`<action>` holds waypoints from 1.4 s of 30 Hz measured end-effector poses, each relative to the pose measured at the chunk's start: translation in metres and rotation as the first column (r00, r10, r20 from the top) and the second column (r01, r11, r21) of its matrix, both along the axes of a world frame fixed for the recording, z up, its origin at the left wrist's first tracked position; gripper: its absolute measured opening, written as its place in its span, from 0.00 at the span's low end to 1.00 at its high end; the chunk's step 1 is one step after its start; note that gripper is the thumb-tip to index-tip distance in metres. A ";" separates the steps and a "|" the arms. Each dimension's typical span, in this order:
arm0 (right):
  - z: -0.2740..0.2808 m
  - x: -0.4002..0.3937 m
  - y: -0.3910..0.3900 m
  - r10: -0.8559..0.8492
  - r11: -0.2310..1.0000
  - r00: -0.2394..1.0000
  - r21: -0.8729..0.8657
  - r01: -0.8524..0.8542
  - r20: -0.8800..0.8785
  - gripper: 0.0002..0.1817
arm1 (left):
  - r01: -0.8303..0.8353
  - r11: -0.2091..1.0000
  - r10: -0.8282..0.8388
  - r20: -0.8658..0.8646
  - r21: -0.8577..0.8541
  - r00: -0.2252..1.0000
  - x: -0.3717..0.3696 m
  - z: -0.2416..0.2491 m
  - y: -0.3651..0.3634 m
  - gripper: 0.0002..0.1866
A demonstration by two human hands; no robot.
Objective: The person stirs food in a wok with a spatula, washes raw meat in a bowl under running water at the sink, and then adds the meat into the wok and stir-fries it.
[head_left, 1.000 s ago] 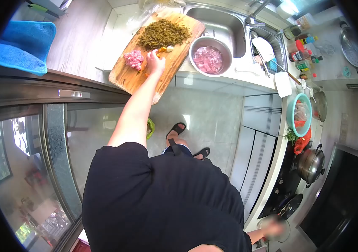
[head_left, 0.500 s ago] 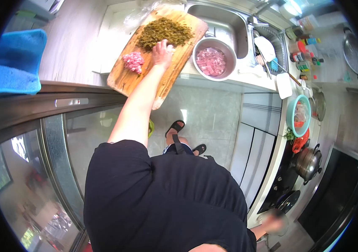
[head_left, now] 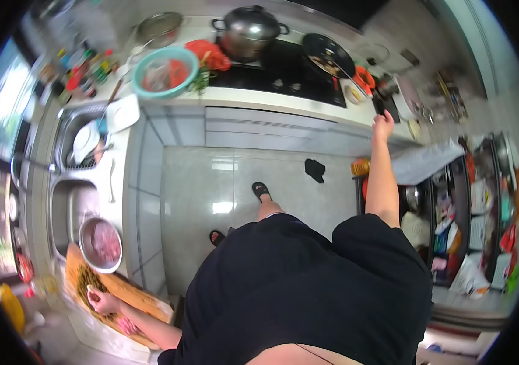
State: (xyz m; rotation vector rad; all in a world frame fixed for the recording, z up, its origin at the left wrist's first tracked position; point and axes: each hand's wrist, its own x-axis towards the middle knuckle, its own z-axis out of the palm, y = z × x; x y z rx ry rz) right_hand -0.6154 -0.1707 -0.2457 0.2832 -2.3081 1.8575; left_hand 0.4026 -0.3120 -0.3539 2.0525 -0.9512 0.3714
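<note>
My left hand (head_left: 105, 302) is over the wooden cutting board (head_left: 140, 292) at lower left. Its fingers are curled round a small pale thing I cannot make out. Beneath it lies a heap of chopped dark-green vegetable (head_left: 86, 281). A small pile of chopped pink meat (head_left: 128, 326) sits beside my left forearm. A metal bowl of sliced pink meat (head_left: 105, 242) stands between board and sink. My right hand (head_left: 383, 126) reaches out at upper right, fingers extended and holding nothing visible. It is near the counter edge, by a dark object (head_left: 387, 104) and a wok (head_left: 327, 56) with a utensil in it.
Along the far counter stand a lidded steel pot (head_left: 249, 35), a turquoise basin (head_left: 165, 91) with bagged contents and a red bag (head_left: 208, 55). A sink (head_left: 72, 204) and drying rack are at left. Storage shelves (head_left: 454, 231) stand at right. A black cloth-like item (head_left: 315, 171) lies on the floor.
The view has swung right toward the stove and shelves. My right arm now stretches forward to the counter by the wok. My left hand stays over the chopped vegetable.
</note>
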 end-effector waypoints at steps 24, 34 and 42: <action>-0.015 -0.281 -0.078 0.654 0.137 0.753 0.968 -0.209 0.070 0.24 | 0.780 0.390 -0.743 -0.667 -0.489 -0.047 -0.805 0.136 -0.093 0.12; 0.120 -0.255 -0.013 0.655 0.050 0.747 0.979 -0.199 0.119 0.16 | 0.810 0.386 -0.677 -0.732 -0.441 -0.076 -0.849 0.113 -0.125 0.13; 0.011 -0.274 -0.097 0.545 0.365 0.836 0.878 -0.309 0.067 0.17 | 0.857 0.227 -0.641 -0.733 -0.463 -0.227 -0.916 0.129 -0.154 0.14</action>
